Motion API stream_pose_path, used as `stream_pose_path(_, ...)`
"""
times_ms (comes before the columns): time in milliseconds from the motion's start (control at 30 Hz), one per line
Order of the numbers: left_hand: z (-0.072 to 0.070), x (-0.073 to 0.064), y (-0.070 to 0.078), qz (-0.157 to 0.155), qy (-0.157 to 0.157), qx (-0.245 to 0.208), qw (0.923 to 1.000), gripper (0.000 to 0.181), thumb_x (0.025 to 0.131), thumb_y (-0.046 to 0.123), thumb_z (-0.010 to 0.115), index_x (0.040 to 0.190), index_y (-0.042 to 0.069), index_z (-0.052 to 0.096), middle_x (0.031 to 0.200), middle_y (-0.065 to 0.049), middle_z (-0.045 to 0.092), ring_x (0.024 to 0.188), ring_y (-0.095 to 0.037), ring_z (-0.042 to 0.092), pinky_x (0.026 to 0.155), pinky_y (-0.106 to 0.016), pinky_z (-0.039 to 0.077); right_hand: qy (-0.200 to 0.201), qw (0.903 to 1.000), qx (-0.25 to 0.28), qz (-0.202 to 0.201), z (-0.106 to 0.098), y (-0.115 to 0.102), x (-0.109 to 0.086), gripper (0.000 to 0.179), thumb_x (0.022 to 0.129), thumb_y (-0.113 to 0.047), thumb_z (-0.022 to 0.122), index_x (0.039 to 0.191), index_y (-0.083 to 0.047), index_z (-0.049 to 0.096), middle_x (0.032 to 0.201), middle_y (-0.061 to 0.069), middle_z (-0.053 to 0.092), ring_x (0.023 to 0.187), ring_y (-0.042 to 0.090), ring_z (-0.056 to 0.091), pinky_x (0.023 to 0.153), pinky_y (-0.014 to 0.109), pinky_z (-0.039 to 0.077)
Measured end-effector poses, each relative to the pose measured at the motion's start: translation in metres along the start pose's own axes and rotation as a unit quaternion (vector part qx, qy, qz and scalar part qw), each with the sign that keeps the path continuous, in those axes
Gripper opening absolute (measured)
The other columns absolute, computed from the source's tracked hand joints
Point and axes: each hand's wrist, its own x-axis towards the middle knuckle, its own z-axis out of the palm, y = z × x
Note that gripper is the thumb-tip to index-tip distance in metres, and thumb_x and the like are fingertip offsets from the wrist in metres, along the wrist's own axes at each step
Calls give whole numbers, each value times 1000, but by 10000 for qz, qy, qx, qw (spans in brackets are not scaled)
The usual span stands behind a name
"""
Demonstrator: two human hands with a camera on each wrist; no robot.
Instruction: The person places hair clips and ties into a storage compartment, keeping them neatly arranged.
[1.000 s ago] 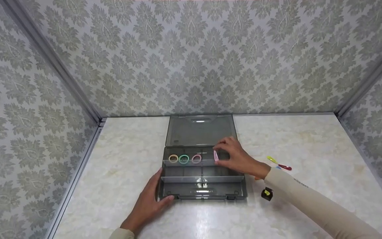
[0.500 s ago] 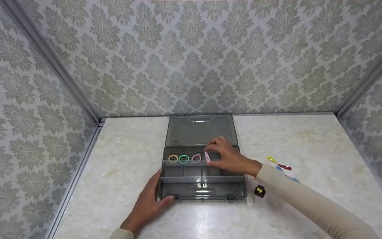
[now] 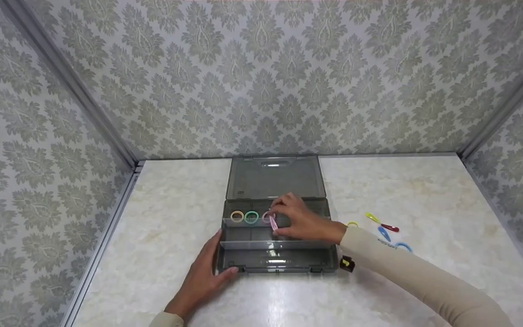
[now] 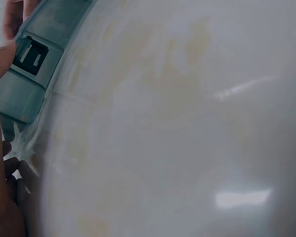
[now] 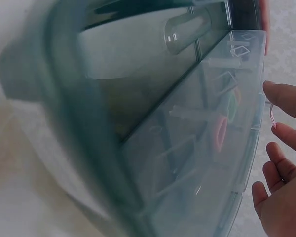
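A grey see-through divider box [image 3: 243,258] lies on the table with its lid [image 3: 275,178] laid back. At its front left corner my left hand [image 3: 202,268] holds it, thumb on the front edge and fingers along the side; the left wrist view shows the thumb by a latch [image 4: 31,55]. Between thumb and fingertips my right hand [image 3: 304,221] pinches a pink snap hair clip [image 3: 273,223], above the divider behind the middle row. Orange [image 3: 237,216], green [image 3: 251,217] and pink [image 3: 266,217] hair ties stand in the back row; the clip and fingers partly cover the pink one.
Right of the box lie a yellow snap clip [image 3: 372,218], a red one [image 3: 390,228], a blue one [image 3: 383,233] and a blue hair tie [image 3: 404,247]. A yellow hair tie [image 3: 352,224] shows partly behind the right wrist. A patterned wall [image 3: 266,91] stands behind the table.
My right hand has moved left and slightly toward the front with the pink clip, reaching the pink hair tie. The blue and yellow hair ties have come into view. My left hand stays put.
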Motion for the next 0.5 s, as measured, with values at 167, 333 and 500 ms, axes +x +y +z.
stream_pose_path(167,-1,-1,-1,90,53,-59,9999,113,92,64,83,178,21,23,177,-12,36,162,-36,37,132,-58,30,-48,9999,75,-82,4,-4,6,43,90,-16,94,128,-3,77,134,14,63,121,32,52,105,58,46)
stream_pose_path(333,0,-1,-1,83,69,-90,9999,112,92,62,84,178,21,23,177,-11,36,162,-36,37,132,-59,31,-216,9998,56,6,8,-8,10,44,92,-19,93,129,-3,76,136,12,61,120,30,51,104,56,46)
stream_pose_path(500,0,0,0,-48,-16,-24,10000,112,93,64,81,178,24,21,178,-10,34,163,-36,35,133,-60,30,-305,9995,89,52,11,-12,14,44,93,-19,92,130,-2,76,137,13,61,125,31,51,108,58,45)
